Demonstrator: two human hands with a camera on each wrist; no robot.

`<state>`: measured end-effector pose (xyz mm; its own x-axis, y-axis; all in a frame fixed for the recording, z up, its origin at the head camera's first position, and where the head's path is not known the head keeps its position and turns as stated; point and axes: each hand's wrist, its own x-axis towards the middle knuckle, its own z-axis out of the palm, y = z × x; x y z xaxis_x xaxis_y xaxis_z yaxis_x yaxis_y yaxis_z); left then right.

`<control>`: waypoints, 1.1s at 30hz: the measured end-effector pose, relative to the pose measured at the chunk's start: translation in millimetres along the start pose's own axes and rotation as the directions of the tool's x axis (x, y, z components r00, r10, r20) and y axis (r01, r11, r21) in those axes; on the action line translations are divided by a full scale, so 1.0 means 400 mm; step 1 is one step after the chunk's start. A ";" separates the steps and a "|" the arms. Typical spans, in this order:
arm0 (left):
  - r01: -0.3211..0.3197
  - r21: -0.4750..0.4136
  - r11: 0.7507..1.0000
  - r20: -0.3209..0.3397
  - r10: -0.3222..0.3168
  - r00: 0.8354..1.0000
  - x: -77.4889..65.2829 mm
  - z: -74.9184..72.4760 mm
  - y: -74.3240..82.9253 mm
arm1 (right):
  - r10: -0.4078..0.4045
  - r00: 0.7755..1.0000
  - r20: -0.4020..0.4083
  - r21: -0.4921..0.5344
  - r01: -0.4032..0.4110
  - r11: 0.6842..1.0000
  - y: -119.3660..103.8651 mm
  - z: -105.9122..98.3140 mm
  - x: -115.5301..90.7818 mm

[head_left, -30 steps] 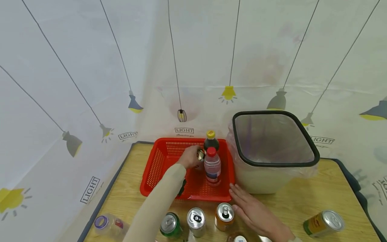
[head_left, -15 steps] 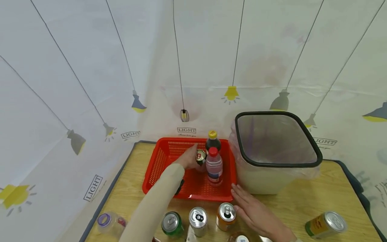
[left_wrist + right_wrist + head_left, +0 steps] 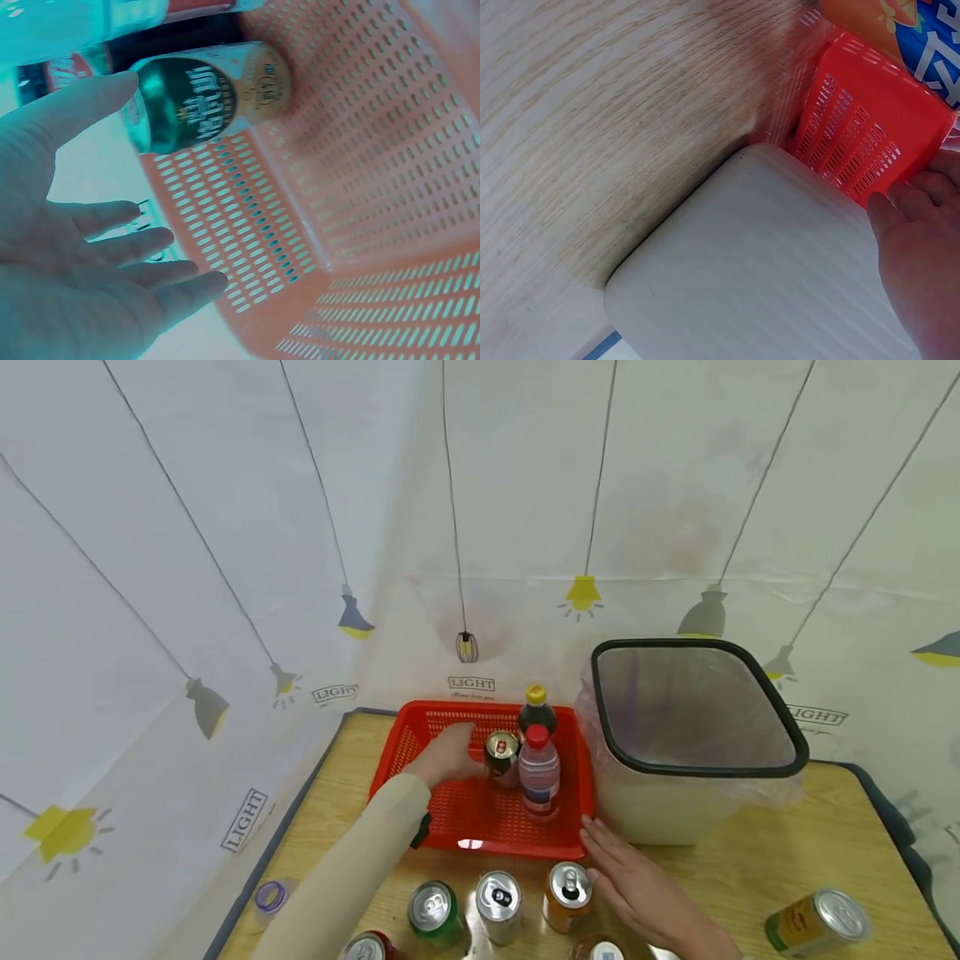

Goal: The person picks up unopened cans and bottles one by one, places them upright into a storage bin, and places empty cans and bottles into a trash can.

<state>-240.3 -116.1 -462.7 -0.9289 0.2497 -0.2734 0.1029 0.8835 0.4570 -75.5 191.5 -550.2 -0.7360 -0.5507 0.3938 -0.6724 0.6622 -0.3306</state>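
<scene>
My left hand is inside the red plastic basket, just left of a drink can with a gold top. In the left wrist view its fingers are spread and relaxed, with the thumb near the green end of the can. Beside the can stand a clear bottle with a red cap and a dark bottle with a yellow cap. At the basket's front right corner, my right hand touches the rim with straight fingertips.
A lined bin with a black rim stands right of the basket. In front are a green can, a silver can, an orange can and a brown bottle. Another can lies far right, a purple-necked bottle far left.
My left hand has let go of the gold-topped can, which now stands in the basket, and has drawn off to the left. The right hand keeps its place at the basket's corner.
</scene>
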 end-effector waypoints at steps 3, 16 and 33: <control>0.002 -0.007 1.000 -0.029 -0.002 1.000 -0.023 -0.011 -0.004 | 0.009 1.000 0.003 0.006 -0.009 1.000 0.001 0.002 -0.001; -0.071 -0.160 0.985 -0.379 0.005 0.925 -0.155 -0.064 0.010 | 0.066 0.997 0.029 0.016 -0.067 0.998 -0.005 0.001 -0.003; -0.492 -0.221 0.842 -0.618 0.269 0.738 -0.355 -0.008 0.021 | 0.098 0.994 0.045 0.046 -0.100 0.994 -0.004 0.007 0.001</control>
<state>-108.7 -145.3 -417.3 -0.8781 0.1771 0.4445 0.4652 0.5335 0.7064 -74.7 188.7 -552.1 -0.8009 -0.5060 0.3203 -0.5987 0.6896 -0.4075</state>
